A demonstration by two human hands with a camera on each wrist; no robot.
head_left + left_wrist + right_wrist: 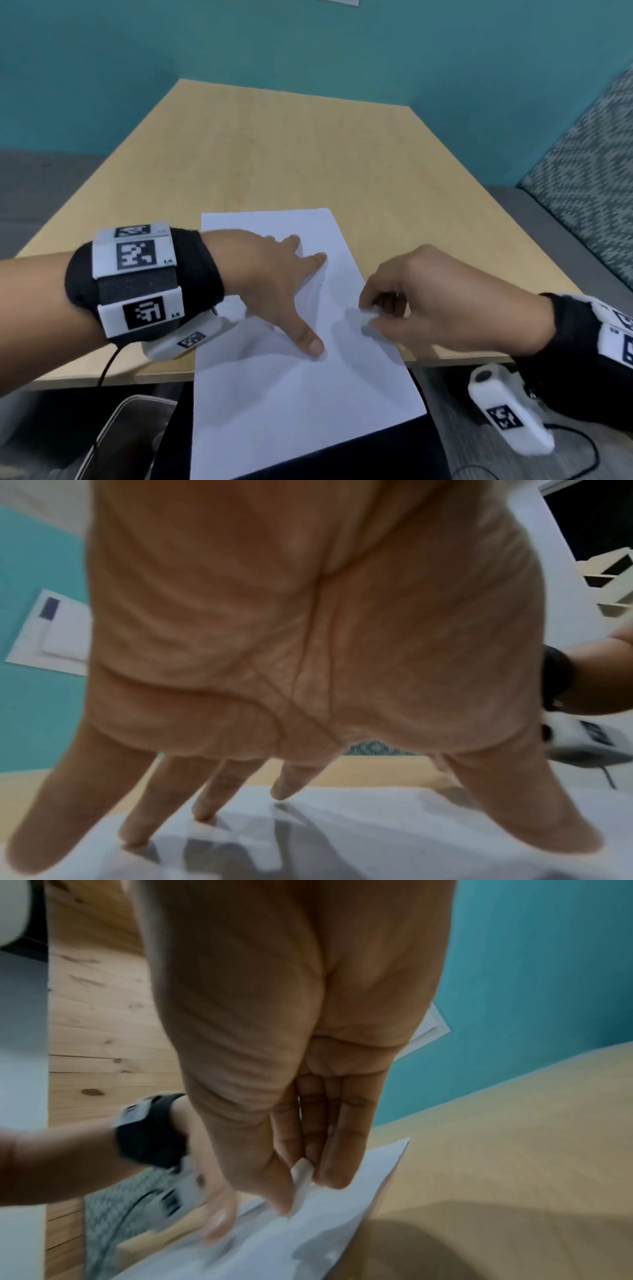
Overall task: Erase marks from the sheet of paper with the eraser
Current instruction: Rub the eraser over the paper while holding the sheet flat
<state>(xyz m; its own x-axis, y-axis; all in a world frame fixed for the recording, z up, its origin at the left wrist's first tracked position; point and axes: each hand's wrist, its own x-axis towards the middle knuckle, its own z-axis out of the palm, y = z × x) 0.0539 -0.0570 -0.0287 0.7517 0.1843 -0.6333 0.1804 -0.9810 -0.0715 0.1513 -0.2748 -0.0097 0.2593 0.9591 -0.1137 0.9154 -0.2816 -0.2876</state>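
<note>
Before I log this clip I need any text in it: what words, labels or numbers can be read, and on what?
"L4": small print beside the upper square marker on the left wristband.
"L5": beside the lower marker on that band.
Right wristband: small print by a marker, too blurred to read.
Sheet of paper: one faint mark, no readable writing.
Wall card: nothing legible.

There is one sheet of paper (301, 394), one white eraser (301, 1179), one wooden table (274, 154), two hands and two black wristbands.
</note>
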